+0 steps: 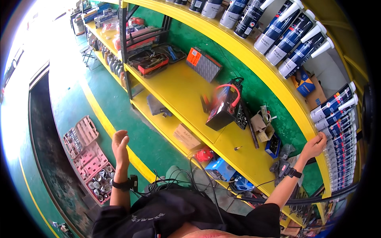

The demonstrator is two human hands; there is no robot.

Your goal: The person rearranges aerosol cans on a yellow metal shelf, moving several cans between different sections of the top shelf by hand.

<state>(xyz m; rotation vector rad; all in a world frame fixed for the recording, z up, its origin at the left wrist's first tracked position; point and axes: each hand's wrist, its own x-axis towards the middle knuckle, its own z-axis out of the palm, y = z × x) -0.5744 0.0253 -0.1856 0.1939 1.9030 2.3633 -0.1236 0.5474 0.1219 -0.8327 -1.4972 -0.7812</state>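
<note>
My right hand (315, 145) is raised at the edge of the yellow upper shelf (293, 111), its fingers bent close to a row of fuel additive bottles (335, 131); whether it touches one I cannot tell. My left hand (120, 148) hangs over the green floor with nothing in it, fingers loosely curved and apart. More bottles with white spouts (302, 55) stand further along that shelf. On the shelf below sits a black battery (221, 116) with a red cable (238, 96) arching over it. A small metal part (237, 148) lies nearer me.
An open tool tray (153, 64) and a grey box with an orange label (204, 64) share the middle shelf. Below are a cardboard box (187, 136) and a blue box (220, 169). Black cables (205, 175) cross by my body. Open socket cases (92, 160) lie on the floor beside a dark pit (56, 131).
</note>
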